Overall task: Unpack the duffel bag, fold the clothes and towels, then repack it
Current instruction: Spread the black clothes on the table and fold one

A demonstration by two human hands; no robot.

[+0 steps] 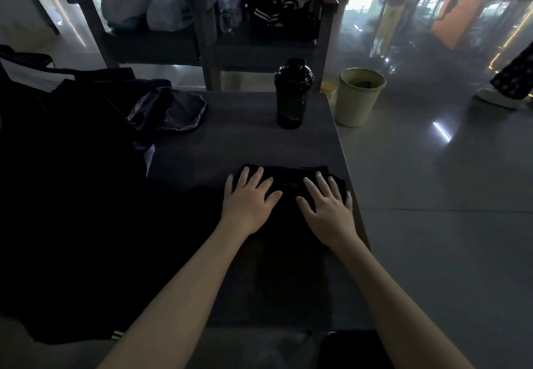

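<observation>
As left grip (249, 197), right grip (327, 205) lie spread on cloth (288, 179), grey table (230, 143), glossy floor (432, 172)

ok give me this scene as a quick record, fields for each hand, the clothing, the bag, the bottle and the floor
left hand: left hand flat, fingers spread, pressing on the black garment
right hand: right hand flat on the same garment
garment: folded, near the table right edge
bag: duffel bag on the table's left, contents too dark to tell
bottle: black shaker bottle upright, lid on, far edge
floor: pale green bin beside the table
</observation>
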